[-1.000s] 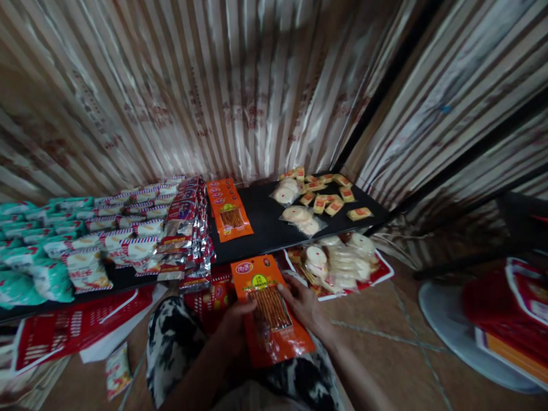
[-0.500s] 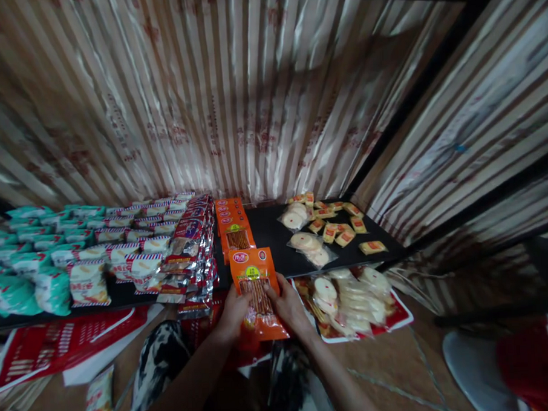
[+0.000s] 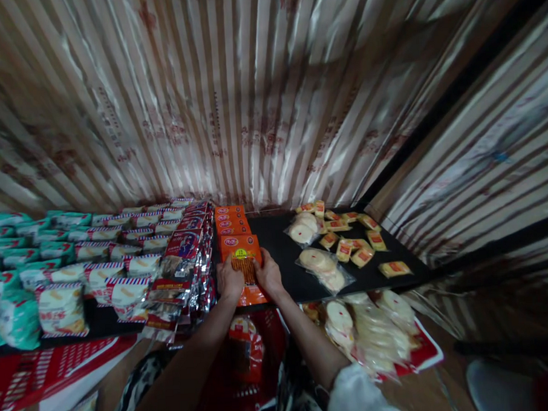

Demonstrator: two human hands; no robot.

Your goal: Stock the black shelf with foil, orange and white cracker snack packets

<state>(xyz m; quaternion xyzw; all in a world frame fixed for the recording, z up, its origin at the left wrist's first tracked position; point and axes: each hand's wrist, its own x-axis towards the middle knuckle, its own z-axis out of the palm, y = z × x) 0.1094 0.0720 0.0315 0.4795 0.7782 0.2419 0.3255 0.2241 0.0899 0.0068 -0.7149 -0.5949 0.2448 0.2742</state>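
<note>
Left hand (image 3: 230,280) and right hand (image 3: 268,273) on orange packet (image 3: 242,254), one grip closed on each side edge. Held flat at near end of orange packet row (image 3: 229,216) on black desk (image 3: 280,244). Red oval logo, yellow round badge, writing too blurred to read; clear window showing brown sticks. Silver-red packets (image 3: 185,249) just left, round cracker bags (image 3: 321,265) to the right.

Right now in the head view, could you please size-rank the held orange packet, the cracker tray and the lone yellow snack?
Cracker tray, though nearer the camera
Orange packet
Lone yellow snack
</note>
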